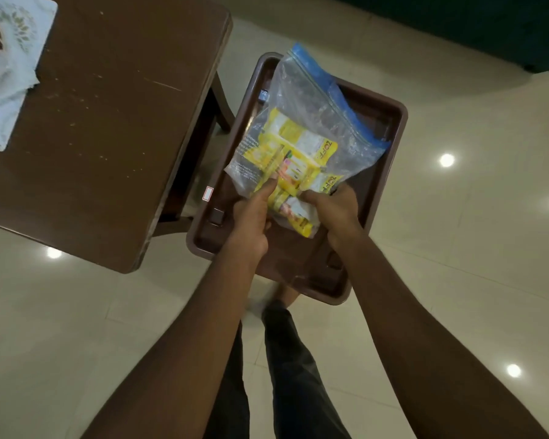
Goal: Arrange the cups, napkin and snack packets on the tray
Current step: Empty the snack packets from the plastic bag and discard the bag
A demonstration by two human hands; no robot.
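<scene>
The snack packets (293,160), yellow and bunched, are seen inside a clear zip bag (311,122) held over the brown tray (393,122), which sits low, right of the worktop (108,122). The bag's near end is pinched by both hands: the left hand (254,220) is closed on its left corner, the right hand (336,210) closed on its right, with some packets already poking out near the grips. If the bag were tipped or shaken too freely, the packets could be spilled in a heap or over the tray's rim onto the floor. A cloth (10,74), possibly the napkin, is cut off at the far left edge. No cups can be seen. What supports the tray is hidden.
</scene>
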